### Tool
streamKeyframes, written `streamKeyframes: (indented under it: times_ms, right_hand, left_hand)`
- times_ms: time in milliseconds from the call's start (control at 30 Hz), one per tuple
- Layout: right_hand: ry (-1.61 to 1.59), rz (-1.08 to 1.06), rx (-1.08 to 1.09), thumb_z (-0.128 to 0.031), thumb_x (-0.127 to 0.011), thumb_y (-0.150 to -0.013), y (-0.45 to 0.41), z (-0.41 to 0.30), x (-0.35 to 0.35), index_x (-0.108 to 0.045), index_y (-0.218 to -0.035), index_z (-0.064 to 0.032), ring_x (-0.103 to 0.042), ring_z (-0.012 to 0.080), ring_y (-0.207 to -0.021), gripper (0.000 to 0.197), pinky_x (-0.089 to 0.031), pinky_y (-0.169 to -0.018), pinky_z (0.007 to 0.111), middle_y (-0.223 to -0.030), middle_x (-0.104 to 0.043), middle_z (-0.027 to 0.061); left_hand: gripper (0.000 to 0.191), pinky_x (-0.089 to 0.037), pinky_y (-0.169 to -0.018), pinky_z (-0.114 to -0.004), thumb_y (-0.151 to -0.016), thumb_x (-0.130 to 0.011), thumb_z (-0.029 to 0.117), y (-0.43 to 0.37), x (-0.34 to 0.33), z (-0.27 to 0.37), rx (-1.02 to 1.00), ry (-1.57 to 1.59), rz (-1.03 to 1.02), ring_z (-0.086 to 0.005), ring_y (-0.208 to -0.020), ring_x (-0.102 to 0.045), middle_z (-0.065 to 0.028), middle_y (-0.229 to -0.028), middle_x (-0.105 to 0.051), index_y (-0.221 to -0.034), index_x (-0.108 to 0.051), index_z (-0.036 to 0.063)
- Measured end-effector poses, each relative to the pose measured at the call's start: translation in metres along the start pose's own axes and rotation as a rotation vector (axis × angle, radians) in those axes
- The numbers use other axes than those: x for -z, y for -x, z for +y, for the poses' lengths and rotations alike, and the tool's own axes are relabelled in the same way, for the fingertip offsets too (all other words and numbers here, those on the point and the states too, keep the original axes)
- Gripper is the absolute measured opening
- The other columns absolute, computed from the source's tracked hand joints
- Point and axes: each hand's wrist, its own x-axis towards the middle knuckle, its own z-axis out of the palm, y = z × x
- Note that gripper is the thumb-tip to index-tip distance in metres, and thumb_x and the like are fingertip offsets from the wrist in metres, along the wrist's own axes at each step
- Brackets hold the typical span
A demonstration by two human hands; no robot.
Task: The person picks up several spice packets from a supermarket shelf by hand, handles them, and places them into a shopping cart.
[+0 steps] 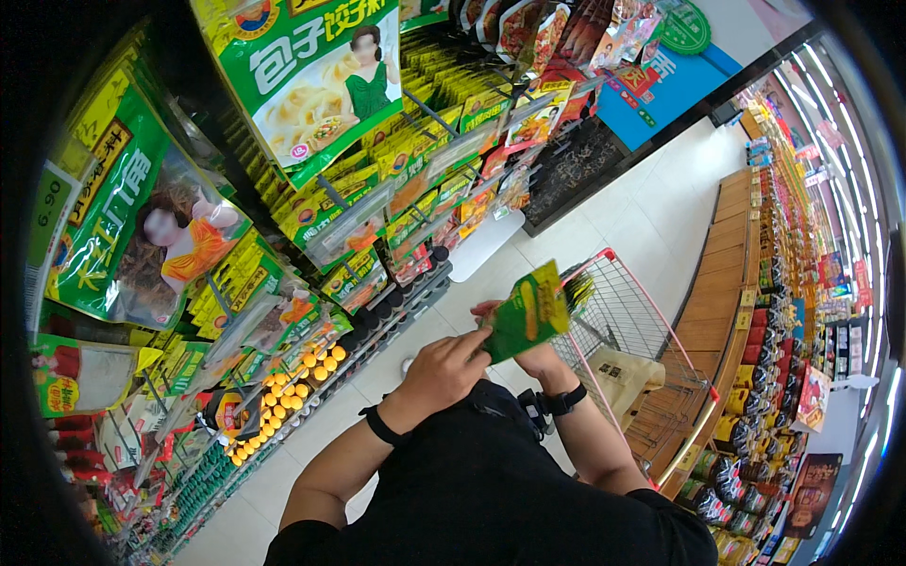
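Note:
A green and yellow seasoning packet (527, 315) is held up in front of my body between both hands. My right hand (539, 359) supports it from behind and below, partly hidden by it. At its left edge, the fingers of my left hand (446, 368) grip the packet, knuckles upward. Just past its right side, more green and yellow packets (580, 289) show edge-on at the shopping cart's side; whether they lie in the cart cannot be told. The wire shopping cart (626, 304) with red trim stands to my right, and a beige bag (623, 378) is inside it.
Hanging racks of green and yellow packets (417, 159) rise on my left. Below them are rows of jars with orange lids (297, 382). A long wooden display counter (715, 255) with bottled goods curves along the right. Pale tile floor (616, 205) lies between.

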Motion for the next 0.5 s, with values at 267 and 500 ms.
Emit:
streamKeyframes:
  times_ms: [267,500]
  right_hand:
    - [-0.644,-0.139,-0.186,-0.054,-0.045,-0.098,-0.003,-0.036,-0.004,-0.043,-0.139,0.0006,-0.055,0.0307,-0.120,0.068,-0.047,-0.102,0.042,-0.137,-0.051,0.0190]
    - [-0.348,-0.043,-0.002,-0.009,-0.065,-0.094,-0.010,-0.049,-0.004,-0.050,-0.128,-0.0010,-0.063,0.0145,-0.092,0.038,-0.054,-0.079,0.031,-0.112,-0.064,0.0066]
  left_hand:
    - [0.014,-0.057,-0.079,-0.037,-0.078,-0.070,0.008,-0.005,0.009,0.004,-0.007,0.136,0.070,-0.0276,-0.102,-0.068,-0.0169,-0.120,-0.064,-0.081,-0.057,0.0014]
    - [0.022,-0.048,-0.058,-0.044,-0.094,-0.064,0.020,-0.009,0.015,-0.028,0.322,0.314,0.275,-0.0376,-0.067,-0.062,-0.0199,-0.079,-0.064,-0.092,-0.062,-0.0020]
